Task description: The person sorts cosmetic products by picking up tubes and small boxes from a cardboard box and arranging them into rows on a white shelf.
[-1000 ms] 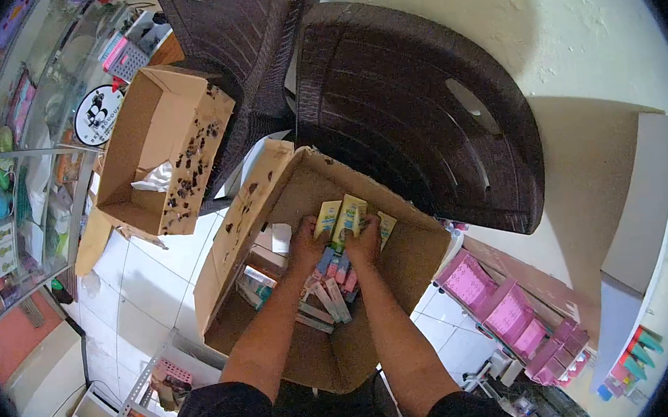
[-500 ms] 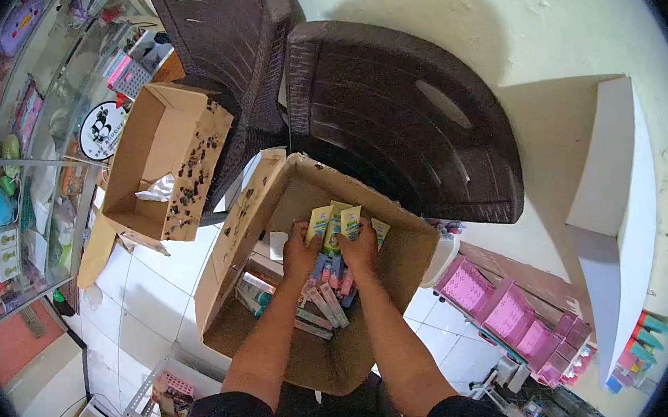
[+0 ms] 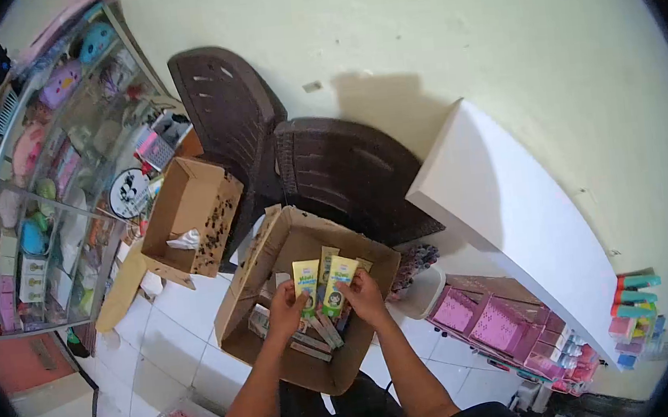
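Observation:
A yellow squeeze tube (image 3: 306,281) with a green cap end is pinched in my left hand (image 3: 284,308). Another yellow tube (image 3: 341,275) of the same kind is held by my right hand (image 3: 366,297). A third yellow tube (image 3: 327,255) shows partly between and behind these two; what supports it is hidden. Both hands are over an open cardboard box (image 3: 233,285). Inside it, below the tubes, lie several slim small cartons (image 3: 312,343), partly covered by my hands and the tubes.
A second open cardboard box (image 3: 182,194) with crumpled white paper stands up left, by two dark brown chairs (image 3: 346,168). A glass display case (image 3: 32,259) fills the left. A white shelf (image 3: 497,170) juts out on the right, above pink baskets (image 3: 499,321).
My hands have lifted the yellow tubes up from the box contents, and their printed fronts now face me. The head view has shifted, showing more wall and shelf.

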Tool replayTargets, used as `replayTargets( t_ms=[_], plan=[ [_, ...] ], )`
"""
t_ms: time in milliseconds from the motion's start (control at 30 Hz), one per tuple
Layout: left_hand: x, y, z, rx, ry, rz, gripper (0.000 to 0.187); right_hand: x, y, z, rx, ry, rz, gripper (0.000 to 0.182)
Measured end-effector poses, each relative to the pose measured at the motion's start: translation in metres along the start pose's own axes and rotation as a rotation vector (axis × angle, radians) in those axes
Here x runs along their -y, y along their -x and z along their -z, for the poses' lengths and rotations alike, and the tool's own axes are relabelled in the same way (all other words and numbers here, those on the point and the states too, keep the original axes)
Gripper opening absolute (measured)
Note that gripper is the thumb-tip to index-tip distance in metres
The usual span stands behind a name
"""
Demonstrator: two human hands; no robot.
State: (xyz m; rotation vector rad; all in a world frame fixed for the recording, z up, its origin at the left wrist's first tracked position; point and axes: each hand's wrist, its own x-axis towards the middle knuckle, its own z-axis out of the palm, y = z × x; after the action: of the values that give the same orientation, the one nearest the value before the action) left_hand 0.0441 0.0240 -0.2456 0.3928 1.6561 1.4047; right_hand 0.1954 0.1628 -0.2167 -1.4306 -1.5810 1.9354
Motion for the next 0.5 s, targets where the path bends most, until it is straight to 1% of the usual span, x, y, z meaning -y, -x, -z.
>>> replayTargets(
  t_ms=[33,67,100,133,200,267,333,400,467,500],
  plan=[
    [-0.017,0.012,0.001,-0.001,0.007,0.056,0.030,0.007,0.009,0.004,0.038,-0.042,0.026,0.037],
    [-0.023,0.019,0.003,0.006,0.001,0.041,0.030,0.015,0.019,0.008,0.074,-0.084,0.048,0.034],
    [-0.027,0.028,0.005,-0.005,0.020,0.013,0.030,0.026,0.030,0.012,0.073,-0.041,0.037,0.031],
    [-0.032,0.037,0.007,-0.015,0.040,-0.013,0.029,0.027,0.037,0.016,0.067,-0.046,0.050,0.031],
    [-0.056,0.055,0.008,-0.007,0.036,-0.037,0.029,0.032,0.052,0.022,0.059,0.058,0.147,0.030],
    [-0.077,0.068,0.007,0.016,0.030,-0.067,0.028,0.046,0.077,0.027,0.058,0.032,0.151,0.032],
    [-0.090,0.082,0.007,0.095,0.071,-0.034,0.027,0.060,0.102,0.028,0.038,0.002,0.150,0.034],
    [-0.106,0.096,0.006,0.158,0.065,-0.053,0.027,0.065,0.131,0.027,0.056,-0.079,0.202,0.033],
    [-0.119,0.109,0.007,0.272,0.078,-0.130,0.026,0.070,0.160,0.027,-0.002,-0.062,0.230,0.033],
    [-0.123,0.115,0.006,0.295,0.075,-0.139,0.026,0.076,0.175,0.025,-0.025,-0.039,0.248,0.033]
  ],
)
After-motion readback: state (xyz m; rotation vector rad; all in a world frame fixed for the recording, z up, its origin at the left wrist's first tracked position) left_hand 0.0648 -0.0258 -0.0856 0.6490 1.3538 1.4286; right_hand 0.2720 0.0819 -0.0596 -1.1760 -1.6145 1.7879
